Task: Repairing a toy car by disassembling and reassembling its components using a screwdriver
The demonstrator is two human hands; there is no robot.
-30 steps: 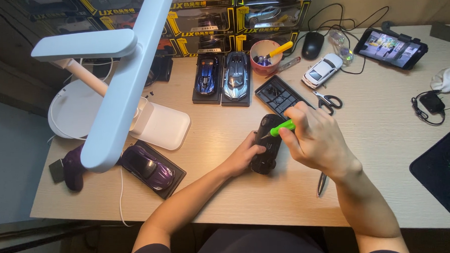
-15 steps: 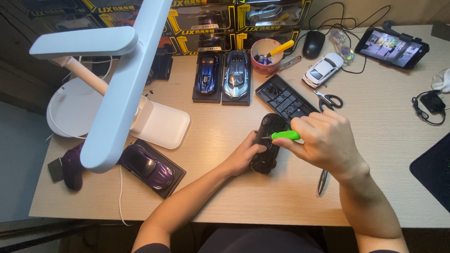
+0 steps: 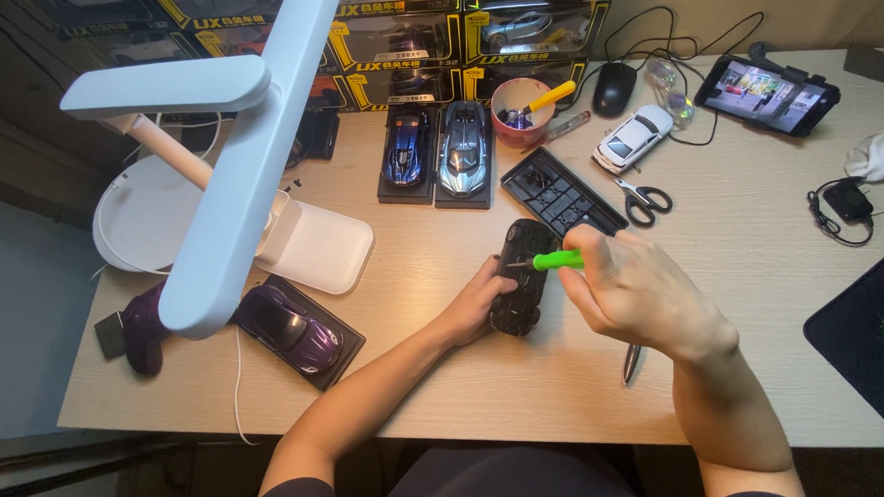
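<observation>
A black model car (image 3: 523, 265) lies belly up on the wooden desk (image 3: 446, 376). My left hand (image 3: 478, 301) grips its left side and steadies it. My right hand (image 3: 635, 296) holds a green-handled screwdriver (image 3: 550, 260) almost level, its metal tip touching the car's underside near my left fingers. A black plastic base plate (image 3: 560, 191) lies just behind the car.
A white desk lamp (image 3: 233, 168) reaches over the left of the desk. A purple model car (image 3: 293, 327), two blue ones (image 3: 439, 151), a white one (image 3: 634, 137), scissors (image 3: 644, 200), a pink cup (image 3: 521, 109), a mouse (image 3: 614, 88), a phone (image 3: 770, 92) and boxes (image 3: 434, 28) surround it. A metal tool (image 3: 630, 361) lies under my right wrist.
My right hand has swung the screwdriver down from a slant to nearly level, its tip now on the car's underside. My left hand keeps its grip on the car.
</observation>
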